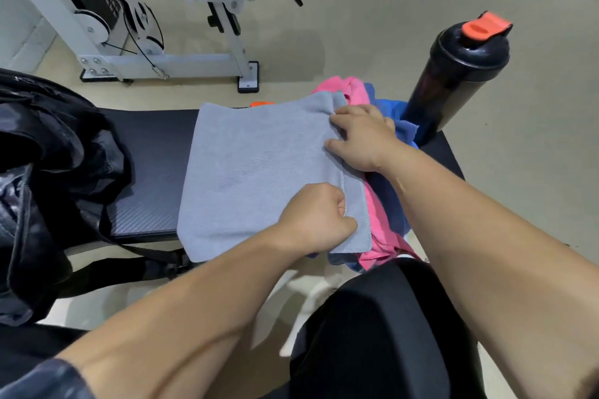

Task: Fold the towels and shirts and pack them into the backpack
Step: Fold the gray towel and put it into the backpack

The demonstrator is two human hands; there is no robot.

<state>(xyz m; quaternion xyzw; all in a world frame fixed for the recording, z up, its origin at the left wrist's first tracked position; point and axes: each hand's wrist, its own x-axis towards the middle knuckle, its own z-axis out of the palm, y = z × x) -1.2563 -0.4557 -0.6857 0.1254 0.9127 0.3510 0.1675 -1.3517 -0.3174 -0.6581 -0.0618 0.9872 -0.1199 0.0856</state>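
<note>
Head view, looking down on a black padded desk [152,172] in a gym. A grey towel [259,172] lies flat across the desk, already doubled over, its free edges stacked along the right side. The left hand [319,220] is closed, pinching those edges at the near right corner; the right hand [363,139] rests farther along the same side, fingers curled and pressing the edge down, though whether it grips cloth cannot be told from this angle. Beneath the towel's right side lies the unfolded pile: a pink cloth [381,220] and a blue cloth [393,201], with a dark shaker bottle [453,78] standing just beyond them at far right. The black backpack [48,172] sits at the left end of the desk, apparently open. The step in hand is judged to be folding the grey towel; the next move calls for carrying the pinched right edge leftward to halve the towel again, before moving it to the backpack.
</note>
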